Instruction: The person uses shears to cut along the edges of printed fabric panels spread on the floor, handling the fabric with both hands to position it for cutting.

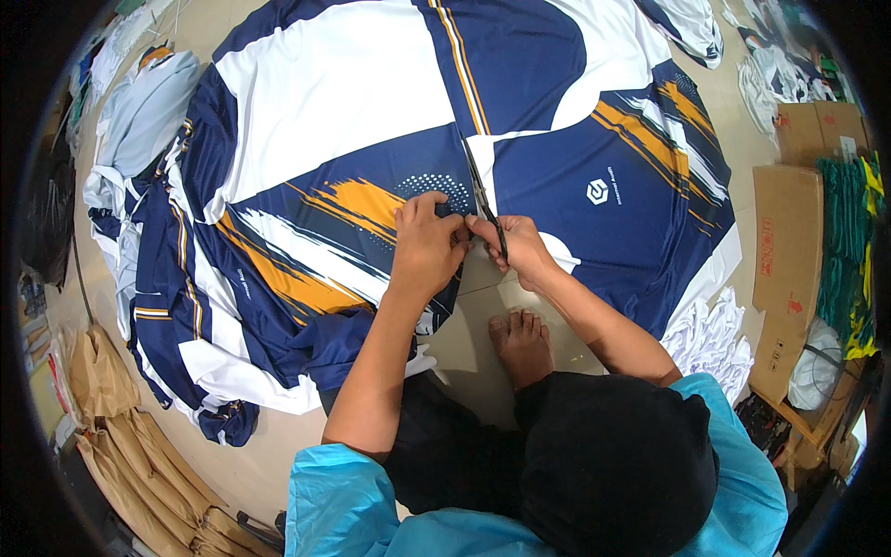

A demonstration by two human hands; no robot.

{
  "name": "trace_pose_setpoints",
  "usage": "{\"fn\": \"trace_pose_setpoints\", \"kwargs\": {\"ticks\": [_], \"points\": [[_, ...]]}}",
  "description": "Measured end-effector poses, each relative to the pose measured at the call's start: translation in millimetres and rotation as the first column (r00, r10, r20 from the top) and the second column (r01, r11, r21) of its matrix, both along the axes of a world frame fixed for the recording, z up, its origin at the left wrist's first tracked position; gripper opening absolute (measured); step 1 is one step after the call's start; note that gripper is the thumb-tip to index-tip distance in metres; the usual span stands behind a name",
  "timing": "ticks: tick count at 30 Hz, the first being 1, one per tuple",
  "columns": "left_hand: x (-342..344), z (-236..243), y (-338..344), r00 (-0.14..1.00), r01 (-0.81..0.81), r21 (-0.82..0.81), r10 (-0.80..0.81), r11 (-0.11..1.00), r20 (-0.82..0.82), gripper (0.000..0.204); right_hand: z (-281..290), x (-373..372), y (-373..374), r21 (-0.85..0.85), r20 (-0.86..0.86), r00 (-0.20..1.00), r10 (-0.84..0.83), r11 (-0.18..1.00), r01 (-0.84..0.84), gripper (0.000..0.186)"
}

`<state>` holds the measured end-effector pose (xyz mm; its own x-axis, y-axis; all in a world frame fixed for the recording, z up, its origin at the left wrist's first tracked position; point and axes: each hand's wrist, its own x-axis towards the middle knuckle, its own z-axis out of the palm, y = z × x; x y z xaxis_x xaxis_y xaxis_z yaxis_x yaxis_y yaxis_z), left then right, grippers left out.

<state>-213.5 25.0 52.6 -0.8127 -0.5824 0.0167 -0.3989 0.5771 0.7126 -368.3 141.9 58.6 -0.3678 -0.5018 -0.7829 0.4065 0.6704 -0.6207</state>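
Observation:
A large sheet of printed fabric (339,93) in navy, white and orange lies spread over the floor. My right hand (518,252) is closed round the handles of dark scissors (479,186), whose blades point away from me along a slit in the cloth. Beside the handles, my left hand (427,243) pinches the fabric at its edge near the white dot pattern. Right of the slit lies a navy panel (557,176) with a white emblem. Left of it, orange and white brush-stroke prints cross the cloth. My fingers cover part of the edge.
Rumpled navy and white cloth (218,316) is heaped on the left, with pale grey fabric (153,107) behind it. Brown paper-like bundles (148,473) lie at the lower left. Cardboard boxes (784,269), green cloth (840,251) and white scraps (710,343) are on the right. My bare foot (522,345) stands near the cloth.

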Motion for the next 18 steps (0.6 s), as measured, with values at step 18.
{"fn": "trace_pose_setpoints", "kwargs": {"ticks": [18], "points": [[0.2, 5.0, -1.2, 0.999, 0.026, -0.016, -0.026, 1.0, 0.02, 0.029, -6.8, -2.7, -2.1, -0.037, -0.046, 0.999, 0.006, 0.999, -0.007, 0.052]]}}
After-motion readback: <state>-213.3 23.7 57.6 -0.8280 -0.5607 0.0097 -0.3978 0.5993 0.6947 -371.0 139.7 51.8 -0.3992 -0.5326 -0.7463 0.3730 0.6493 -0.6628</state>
